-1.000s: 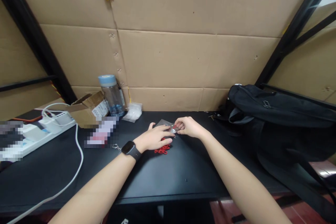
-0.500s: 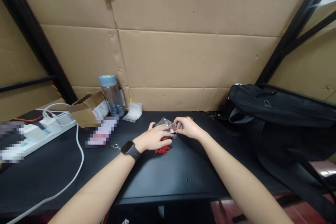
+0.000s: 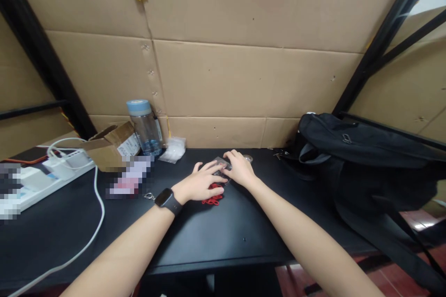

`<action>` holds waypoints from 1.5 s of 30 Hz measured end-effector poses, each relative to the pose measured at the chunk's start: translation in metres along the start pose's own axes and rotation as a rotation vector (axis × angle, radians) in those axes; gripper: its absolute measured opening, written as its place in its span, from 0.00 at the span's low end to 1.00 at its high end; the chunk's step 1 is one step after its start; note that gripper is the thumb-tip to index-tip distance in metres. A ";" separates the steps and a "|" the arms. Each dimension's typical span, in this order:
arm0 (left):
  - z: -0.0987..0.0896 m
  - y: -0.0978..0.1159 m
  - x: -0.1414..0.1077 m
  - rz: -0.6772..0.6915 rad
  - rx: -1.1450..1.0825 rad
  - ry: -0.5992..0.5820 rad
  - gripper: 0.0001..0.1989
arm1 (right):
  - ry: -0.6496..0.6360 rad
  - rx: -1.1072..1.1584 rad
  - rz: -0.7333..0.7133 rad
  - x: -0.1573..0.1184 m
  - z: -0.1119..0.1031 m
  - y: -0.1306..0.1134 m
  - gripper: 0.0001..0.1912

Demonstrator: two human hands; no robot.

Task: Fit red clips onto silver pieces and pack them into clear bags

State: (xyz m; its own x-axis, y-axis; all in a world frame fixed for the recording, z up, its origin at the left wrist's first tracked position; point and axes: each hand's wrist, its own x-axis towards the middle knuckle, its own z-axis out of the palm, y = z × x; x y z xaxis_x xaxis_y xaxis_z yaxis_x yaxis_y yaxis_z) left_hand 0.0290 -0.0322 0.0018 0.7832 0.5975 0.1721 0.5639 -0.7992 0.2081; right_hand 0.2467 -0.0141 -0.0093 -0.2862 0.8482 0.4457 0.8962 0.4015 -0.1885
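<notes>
My left hand [image 3: 204,183], with a black watch [image 3: 168,200] on the wrist, lies with fingers spread over a small clear plastic bag [image 3: 220,162] on the black table [image 3: 209,236]. From the right, my right hand [image 3: 239,168] reaches the same bag, its fingers bent and apart near the left fingertips. What lies inside the bag is mostly hidden. Red cord [image 3: 213,198] is bunched under and just below my left hand. A small round clear item [image 3: 248,158] sits right behind my right hand.
At the left are a power strip [image 3: 52,184] with a white cable, an open carton [image 3: 109,148], a blue-lidded bottle [image 3: 145,127], a white packet [image 3: 173,149] and a metal clasp [image 3: 149,196]. A black backpack [image 3: 362,158] fills the right side. Cardboard [image 3: 216,79] stands behind.
My right hand has moved slightly left and its fingers have loosened from a pinch at the bag. My left hand stays spread on the bag. The view has shifted a little.
</notes>
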 end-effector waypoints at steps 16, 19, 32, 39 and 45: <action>-0.019 -0.017 -0.008 -0.120 0.061 0.014 0.15 | 0.031 0.105 0.085 0.001 0.008 -0.007 0.18; -0.016 -0.019 -0.007 -0.128 0.055 -0.002 0.15 | 0.063 0.084 0.082 0.002 0.012 -0.009 0.17; -0.015 -0.022 -0.005 -0.141 -0.023 -0.121 0.16 | 0.132 0.040 0.034 0.000 0.011 -0.013 0.16; -0.010 -0.025 -0.003 -0.159 -0.074 -0.211 0.19 | 0.109 0.039 0.045 -0.002 0.007 -0.009 0.13; -0.008 -0.024 0.000 -0.138 -0.106 -0.194 0.20 | 0.090 -0.013 0.148 0.001 0.010 -0.008 0.11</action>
State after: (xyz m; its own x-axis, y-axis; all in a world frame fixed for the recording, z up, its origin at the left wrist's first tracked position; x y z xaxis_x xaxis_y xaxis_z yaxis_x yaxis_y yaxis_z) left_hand 0.0134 -0.0128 0.0047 0.7423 0.6681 -0.0503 0.6460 -0.6938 0.3182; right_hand 0.2356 -0.0129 -0.0157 -0.1202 0.8630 0.4907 0.9308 0.2699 -0.2466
